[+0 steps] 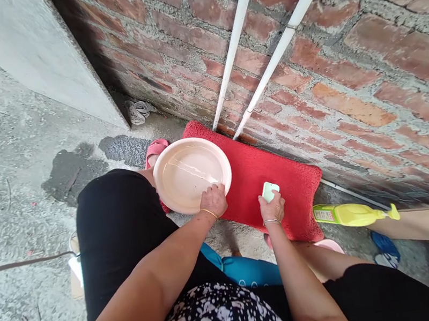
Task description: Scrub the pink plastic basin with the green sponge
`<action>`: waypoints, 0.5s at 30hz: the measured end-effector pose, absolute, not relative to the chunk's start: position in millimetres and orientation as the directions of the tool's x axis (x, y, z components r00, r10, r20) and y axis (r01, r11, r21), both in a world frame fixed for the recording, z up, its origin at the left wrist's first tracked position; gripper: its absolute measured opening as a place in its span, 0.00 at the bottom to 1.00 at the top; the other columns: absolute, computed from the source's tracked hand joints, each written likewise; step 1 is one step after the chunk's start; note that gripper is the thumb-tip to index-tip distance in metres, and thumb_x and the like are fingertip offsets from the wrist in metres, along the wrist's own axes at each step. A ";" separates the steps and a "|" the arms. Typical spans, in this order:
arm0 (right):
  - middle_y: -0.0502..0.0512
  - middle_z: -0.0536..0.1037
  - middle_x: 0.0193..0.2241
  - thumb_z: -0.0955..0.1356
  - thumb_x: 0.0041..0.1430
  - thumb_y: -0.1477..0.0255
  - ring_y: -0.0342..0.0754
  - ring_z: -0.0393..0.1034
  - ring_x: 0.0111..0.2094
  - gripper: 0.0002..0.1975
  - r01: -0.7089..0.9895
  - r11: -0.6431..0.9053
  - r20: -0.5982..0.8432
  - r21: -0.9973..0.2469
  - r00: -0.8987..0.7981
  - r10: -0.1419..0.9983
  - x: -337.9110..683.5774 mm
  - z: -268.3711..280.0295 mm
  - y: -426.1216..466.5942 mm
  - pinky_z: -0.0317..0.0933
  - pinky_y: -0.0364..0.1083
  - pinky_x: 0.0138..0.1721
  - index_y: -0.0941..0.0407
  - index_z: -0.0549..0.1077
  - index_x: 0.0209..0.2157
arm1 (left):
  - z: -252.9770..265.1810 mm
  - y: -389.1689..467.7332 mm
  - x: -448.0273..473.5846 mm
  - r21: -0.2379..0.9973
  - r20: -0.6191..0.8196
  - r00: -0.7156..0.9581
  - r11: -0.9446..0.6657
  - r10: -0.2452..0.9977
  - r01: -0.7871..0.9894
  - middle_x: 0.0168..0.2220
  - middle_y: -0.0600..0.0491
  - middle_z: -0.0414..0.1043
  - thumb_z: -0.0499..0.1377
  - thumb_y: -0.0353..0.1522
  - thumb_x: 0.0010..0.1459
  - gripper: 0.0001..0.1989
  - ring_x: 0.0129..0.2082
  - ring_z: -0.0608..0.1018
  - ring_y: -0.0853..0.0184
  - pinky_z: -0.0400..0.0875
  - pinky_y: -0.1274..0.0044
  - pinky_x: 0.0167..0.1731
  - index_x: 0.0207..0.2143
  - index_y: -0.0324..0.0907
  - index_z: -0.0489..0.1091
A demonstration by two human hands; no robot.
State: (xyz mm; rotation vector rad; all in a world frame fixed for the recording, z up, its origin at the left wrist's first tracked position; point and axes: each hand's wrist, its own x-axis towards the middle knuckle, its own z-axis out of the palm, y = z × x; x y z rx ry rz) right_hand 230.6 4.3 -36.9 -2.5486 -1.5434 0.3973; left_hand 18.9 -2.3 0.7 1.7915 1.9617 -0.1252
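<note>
My left hand [213,202] grips the near right rim of a pale pink basin [166,162], its fingers curled over the edge. Water with a streak of reflected light shows inside the basin. Closed round a pale green, rounded rectangular block [270,190] is my right hand [273,207]; the exact kind of block I cannot make out. It is held against or just above a red, fuzzy mat [237,178], on which the basin's right side overlaps. My fingertips under the block are partly hidden.
A yellow pump bottle [353,214] lies to the right of the mat. Behind stands a brick wall [197,49] with two white pipes [239,42]. A rag [139,111] and wet patches [73,172] are on the concrete floor; a blue slipper [385,247] is at right.
</note>
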 end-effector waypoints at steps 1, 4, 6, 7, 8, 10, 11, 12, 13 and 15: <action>0.59 0.64 0.39 0.66 0.50 0.57 0.53 0.62 0.38 0.29 0.889 -0.369 -0.131 -0.270 0.346 0.929 222.9 -36.1 1.0 0.56 0.48 0.38 0.54 0.62 0.53 | 1.0 -2.5 18.9 0.248 -0.406 -0.033 0.145 0.913 0.958 0.41 0.43 0.64 0.45 0.27 0.57 0.14 0.41 0.69 0.60 0.63 0.69 0.39 0.46 0.40 0.60; 0.58 0.64 0.40 0.65 0.51 0.61 0.52 0.60 0.40 0.25 0.955 -0.010 -0.081 -0.296 -0.015 0.997 191.7 -33.7 -12.8 0.54 0.48 0.41 0.53 0.64 0.51 | 2.5 -2.9 18.9 0.260 -0.412 -0.036 0.155 0.911 0.953 0.42 0.42 0.63 0.46 0.29 0.57 0.14 0.42 0.69 0.59 0.62 0.68 0.41 0.47 0.40 0.59; 0.57 0.64 0.40 0.66 0.51 0.62 0.52 0.60 0.40 0.24 0.951 0.125 -0.097 -0.281 -0.158 0.983 174.9 -33.0 -20.4 0.54 0.48 0.41 0.52 0.66 0.51 | 3.7 -3.1 18.9 0.270 -0.420 -0.029 0.156 0.907 0.950 0.43 0.41 0.63 0.47 0.31 0.57 0.15 0.43 0.69 0.58 0.63 0.67 0.41 0.47 0.40 0.59; 0.57 0.64 0.40 0.66 0.51 0.62 0.51 0.59 0.39 0.24 0.952 0.146 -0.107 -0.269 -0.180 0.978 171.5 -33.0 -22.7 0.54 0.47 0.41 0.52 0.66 0.51 | 4.3 -3.0 18.8 0.272 -0.426 -0.028 0.157 0.904 0.949 0.43 0.41 0.63 0.47 0.31 0.57 0.15 0.44 0.69 0.58 0.63 0.67 0.41 0.48 0.39 0.59; 0.57 0.64 0.40 0.66 0.51 0.62 0.51 0.59 0.39 0.24 0.957 0.139 -0.115 -0.256 -0.173 0.978 173.0 -33.3 -24.3 0.54 0.47 0.41 0.52 0.66 0.50 | 4.7 -2.9 18.8 0.270 -0.432 -0.028 0.159 0.902 0.950 0.44 0.40 0.63 0.46 0.31 0.57 0.15 0.44 0.68 0.58 0.63 0.67 0.41 0.48 0.39 0.59; 0.56 0.64 0.40 0.67 0.50 0.61 0.50 0.60 0.38 0.24 0.972 0.055 -0.130 -0.228 -0.087 0.988 191.9 -34.7 -26.0 0.54 0.47 0.40 0.51 0.67 0.50 | 5.2 -2.5 18.5 0.264 -0.439 -0.031 0.162 0.898 0.951 0.44 0.40 0.63 0.45 0.29 0.57 0.16 0.45 0.68 0.58 0.62 0.67 0.42 0.48 0.39 0.59; 0.56 0.64 0.39 0.67 0.50 0.60 0.50 0.61 0.37 0.24 0.976 -0.019 -0.137 -0.217 -0.011 0.991 208.9 -35.5 -27.1 0.54 0.47 0.39 0.51 0.67 0.49 | 5.2 -2.2 18.3 0.262 -0.440 -0.032 0.163 0.898 0.951 0.44 0.40 0.63 0.45 0.29 0.57 0.15 0.45 0.68 0.58 0.62 0.67 0.42 0.48 0.40 0.59; 0.56 0.64 0.39 0.67 0.49 0.59 0.49 0.62 0.36 0.24 0.971 -0.116 -0.145 -0.208 0.086 0.986 229.6 -36.2 -28.6 0.55 0.47 0.38 0.51 0.68 0.49 | 5.0 -2.0 18.1 0.261 -0.439 -0.032 0.161 0.898 0.952 0.44 0.41 0.63 0.45 0.29 0.57 0.15 0.44 0.69 0.58 0.62 0.67 0.42 0.47 0.40 0.59; 0.55 0.64 0.38 0.67 0.49 0.57 0.49 0.62 0.35 0.25 0.951 -0.233 -0.152 -0.201 0.205 0.967 252.6 -36.6 -30.7 0.55 0.47 0.37 0.51 0.68 0.49 | 4.8 -1.8 17.9 0.261 -0.434 -0.031 0.158 0.901 0.952 0.43 0.41 0.63 0.45 0.28 0.57 0.15 0.44 0.69 0.58 0.63 0.67 0.41 0.47 0.40 0.59; 0.56 0.65 0.37 0.68 0.46 0.55 0.51 0.63 0.33 0.29 0.844 -0.499 -0.154 -0.195 0.476 0.866 297.8 -35.9 -35.9 0.56 0.48 0.35 0.52 0.67 0.49 | 4.0 -1.6 17.5 0.262 -0.415 -0.026 0.147 0.909 0.954 0.42 0.42 0.64 0.45 0.28 0.56 0.15 0.43 0.69 0.58 0.63 0.67 0.40 0.46 0.40 0.59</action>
